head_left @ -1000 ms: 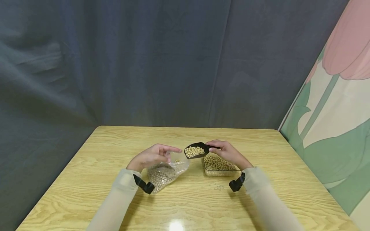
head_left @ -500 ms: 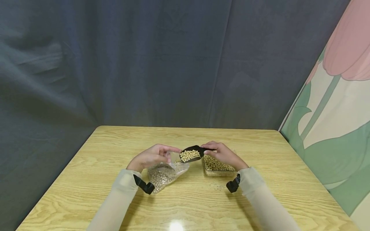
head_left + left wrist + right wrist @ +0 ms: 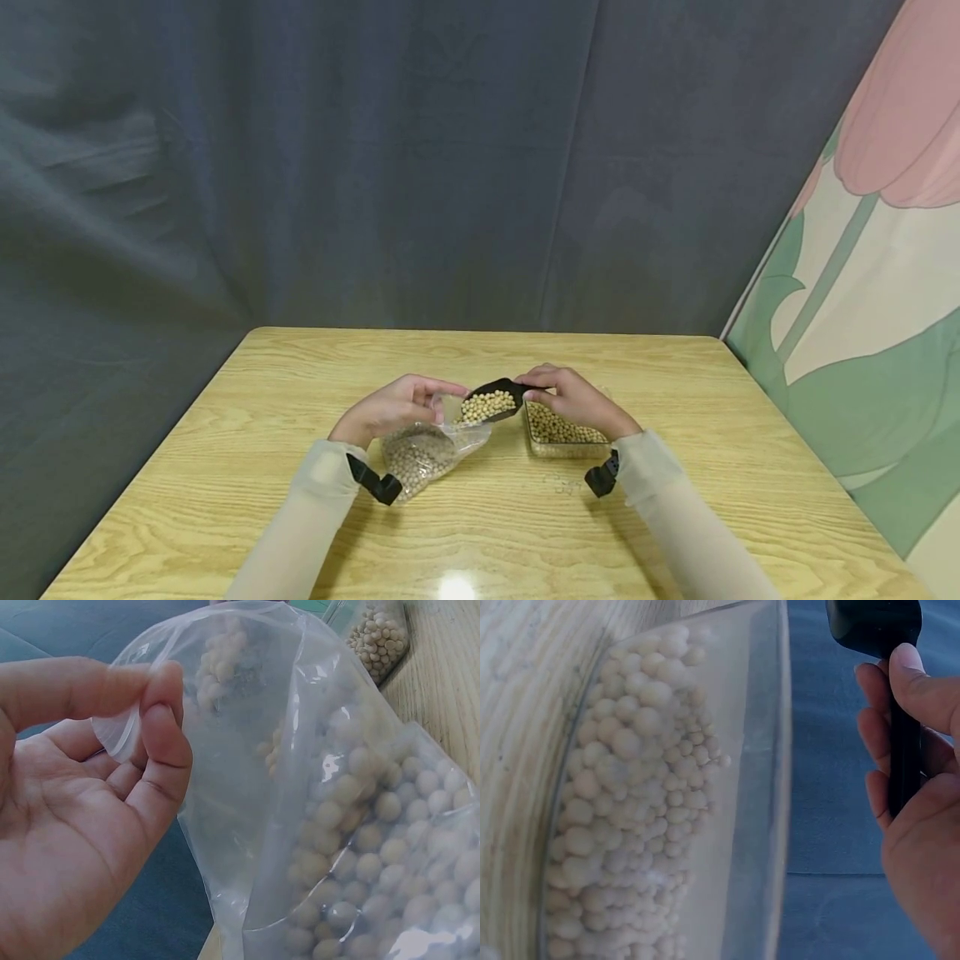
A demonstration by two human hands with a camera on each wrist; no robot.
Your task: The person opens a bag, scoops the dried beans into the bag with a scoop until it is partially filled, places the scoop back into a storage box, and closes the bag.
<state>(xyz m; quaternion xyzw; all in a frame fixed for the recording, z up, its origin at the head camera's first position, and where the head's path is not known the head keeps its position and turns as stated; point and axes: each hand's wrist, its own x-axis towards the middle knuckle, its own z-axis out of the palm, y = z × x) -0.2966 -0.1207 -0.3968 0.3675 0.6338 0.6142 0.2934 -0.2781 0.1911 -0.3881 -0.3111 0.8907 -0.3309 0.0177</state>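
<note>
My left hand pinches the rim of a clear plastic bag between thumb and fingers. Pale round soybeans fill the lower part of the bag, which rests on the table. My right hand grips the handle of a black scoop. Soybeans lie heaped in the scoop, whose front lip is at the bag's mouth, close to my left fingertips. Below and beside my right hand stands a clear rectangular container holding more soybeans.
The wooden table extends around both hands. Small, faint clear bits lie in front of the container; their kind is hard to tell. A dark curtain hangs behind, and a flower-patterned panel stands at the right.
My right hand has moved left with the loaded scoop, from beside the bag to its mouth, and the scoop sits slightly lower. My left hand and the bag stay in place.
</note>
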